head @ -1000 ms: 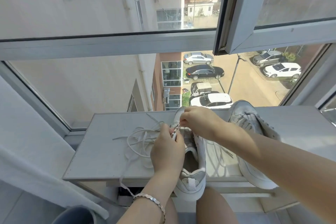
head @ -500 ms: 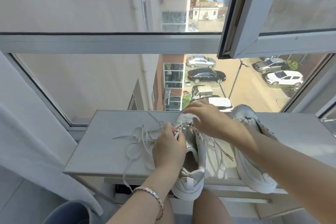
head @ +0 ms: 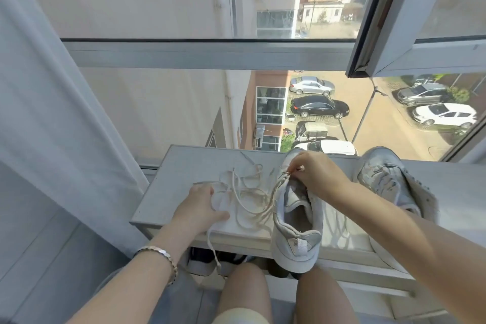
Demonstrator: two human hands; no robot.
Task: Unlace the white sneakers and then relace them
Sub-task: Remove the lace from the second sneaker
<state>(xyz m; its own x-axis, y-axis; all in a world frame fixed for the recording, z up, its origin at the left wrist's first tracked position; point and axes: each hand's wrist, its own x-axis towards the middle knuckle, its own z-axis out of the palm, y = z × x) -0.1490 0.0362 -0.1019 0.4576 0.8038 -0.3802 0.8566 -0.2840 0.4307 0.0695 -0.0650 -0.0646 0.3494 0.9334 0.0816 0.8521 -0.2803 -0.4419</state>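
The near sneaker point(head: 295, 221) stands upright on the grey ledge point(head: 168, 192), approx. in the middle, w/ its heel hanging over the near edge above the knees. Its long axis runs from the person to the window: toe away, heel tab toward the person, opening upward. The second sneaker point(head: 389, 187) lies just beside it on the right, tipped on its side, toe also toward the window.

The right hand point(head: 318, 173) is placed over the front of the tongue. Its thumb and forefinger are closed together on the lace point(head: 247, 197) at an eyelet near the toe. The left hand point(head: 202, 208) rests on the ledge among the loose loops. Its fingers are curled round a strand, and one end hangs down over the edge.

The step is judged to be work on the lowest eyelets; whether it is un- or relacing can't be told for sure. To do it well, the lace should be pinched close to the hole and moved straight through it, while slack is fed by the left hand so that the loops don't knot. The pull should be kept gentle, as the heel is not supported and the shoe could be dragged off.
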